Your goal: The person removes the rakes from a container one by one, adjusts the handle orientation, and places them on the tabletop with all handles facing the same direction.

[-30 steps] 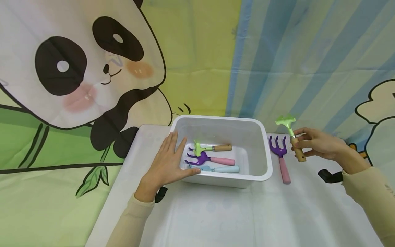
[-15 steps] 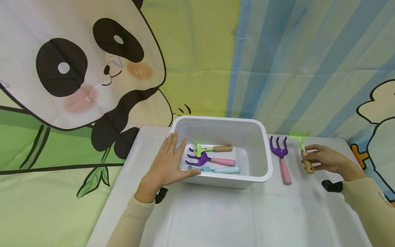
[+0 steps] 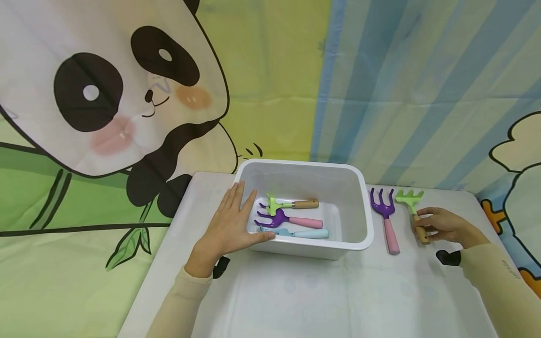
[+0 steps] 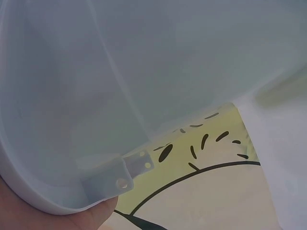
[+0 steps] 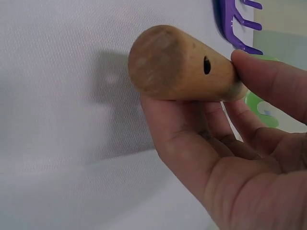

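Note:
My right hand (image 3: 450, 228) holds a small green hand rake (image 3: 409, 199) by its wooden handle, low at the table's right side. In the right wrist view the thumb and fingers grip that handle (image 5: 184, 67), its round end toward the camera. A purple garden fork (image 3: 383, 210) with a pink handle lies just left of the rake. My left hand (image 3: 224, 230) rests on the left end of a white plastic bin (image 3: 366, 211), fingers straight and spread over the rim. Inside lie another green rake (image 3: 305, 204), another purple fork (image 3: 305, 221) and a light blue tool (image 3: 310, 233).
The white-covered table (image 3: 296, 295) extends in front of the bin. Close behind it hangs a printed cloth backdrop (image 3: 274, 84) with a panda and blue stripes. The bin's high walls surround the tools inside.
My right hand has lowered the green rake from above the purple fork to the table area right of it, roughly parallel to the fork. My left hand has stayed on the bin's rim.

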Demonstrator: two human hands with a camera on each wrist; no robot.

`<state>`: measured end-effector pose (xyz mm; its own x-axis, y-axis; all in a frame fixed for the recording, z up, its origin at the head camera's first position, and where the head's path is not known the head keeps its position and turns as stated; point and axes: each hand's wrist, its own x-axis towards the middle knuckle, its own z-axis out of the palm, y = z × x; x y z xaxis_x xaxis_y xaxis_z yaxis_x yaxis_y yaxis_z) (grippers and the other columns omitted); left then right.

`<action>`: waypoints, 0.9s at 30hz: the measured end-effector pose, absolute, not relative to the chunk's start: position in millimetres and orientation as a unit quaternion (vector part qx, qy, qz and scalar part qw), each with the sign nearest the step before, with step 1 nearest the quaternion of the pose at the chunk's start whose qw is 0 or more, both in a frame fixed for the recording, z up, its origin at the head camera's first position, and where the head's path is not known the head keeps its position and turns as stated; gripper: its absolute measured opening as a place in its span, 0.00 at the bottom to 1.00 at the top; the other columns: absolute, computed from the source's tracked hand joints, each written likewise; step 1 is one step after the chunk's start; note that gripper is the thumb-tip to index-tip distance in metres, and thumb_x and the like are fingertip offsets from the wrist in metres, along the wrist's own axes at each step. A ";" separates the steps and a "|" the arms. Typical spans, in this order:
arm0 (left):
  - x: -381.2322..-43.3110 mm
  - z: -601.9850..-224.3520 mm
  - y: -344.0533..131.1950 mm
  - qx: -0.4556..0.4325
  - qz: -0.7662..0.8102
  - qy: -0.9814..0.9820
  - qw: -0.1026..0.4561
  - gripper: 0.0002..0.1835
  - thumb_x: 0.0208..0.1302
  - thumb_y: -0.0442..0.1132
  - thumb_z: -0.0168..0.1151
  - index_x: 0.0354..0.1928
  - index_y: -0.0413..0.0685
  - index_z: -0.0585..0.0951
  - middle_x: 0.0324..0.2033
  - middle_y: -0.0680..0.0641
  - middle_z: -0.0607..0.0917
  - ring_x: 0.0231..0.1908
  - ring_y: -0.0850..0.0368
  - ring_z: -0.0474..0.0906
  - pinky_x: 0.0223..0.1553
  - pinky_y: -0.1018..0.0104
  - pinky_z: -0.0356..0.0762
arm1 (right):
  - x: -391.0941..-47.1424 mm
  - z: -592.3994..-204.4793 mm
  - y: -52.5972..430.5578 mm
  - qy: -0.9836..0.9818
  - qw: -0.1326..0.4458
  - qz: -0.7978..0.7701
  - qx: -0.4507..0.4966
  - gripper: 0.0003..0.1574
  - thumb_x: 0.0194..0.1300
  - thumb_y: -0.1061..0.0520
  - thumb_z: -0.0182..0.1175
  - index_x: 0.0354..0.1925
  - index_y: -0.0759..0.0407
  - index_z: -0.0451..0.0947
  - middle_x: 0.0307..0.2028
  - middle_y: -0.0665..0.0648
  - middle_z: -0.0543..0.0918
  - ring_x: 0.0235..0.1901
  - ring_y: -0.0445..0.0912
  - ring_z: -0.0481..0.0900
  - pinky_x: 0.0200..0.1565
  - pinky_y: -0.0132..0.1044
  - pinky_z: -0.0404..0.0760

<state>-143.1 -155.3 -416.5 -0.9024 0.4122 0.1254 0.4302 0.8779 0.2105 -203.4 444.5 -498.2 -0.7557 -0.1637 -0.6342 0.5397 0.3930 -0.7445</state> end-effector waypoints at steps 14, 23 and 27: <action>-143.0 -416.0 -154.6 -0.216 -0.117 -0.969 0.037 0.68 0.48 0.88 0.41 0.78 0.42 0.54 0.78 0.35 0.41 0.77 0.42 0.33 0.75 0.53 0.31 | -214.0 -499.8 438.9 0.772 0.334 -0.525 0.132 0.41 0.77 0.57 0.51 0.69 0.82 0.41 0.47 0.65 0.76 0.42 0.53 0.79 0.46 0.49 0.82; -142.9 -415.8 -154.5 -0.215 -0.115 -0.969 0.036 0.68 0.48 0.88 0.41 0.78 0.42 0.54 0.78 0.35 0.42 0.77 0.42 0.33 0.75 0.52 0.32 | -217.9 -498.0 436.5 0.803 0.325 -0.485 0.121 0.38 0.78 0.57 0.49 0.68 0.84 0.45 0.47 0.67 0.74 0.41 0.52 0.77 0.44 0.48 0.83; -142.8 -415.9 -154.4 -0.213 -0.117 -0.969 0.036 0.68 0.48 0.88 0.41 0.78 0.42 0.54 0.78 0.35 0.42 0.77 0.42 0.33 0.75 0.52 0.32 | -218.9 -494.0 433.8 0.827 0.318 -0.449 0.113 0.37 0.77 0.58 0.50 0.66 0.85 0.49 0.47 0.69 0.71 0.43 0.54 0.74 0.44 0.48 0.83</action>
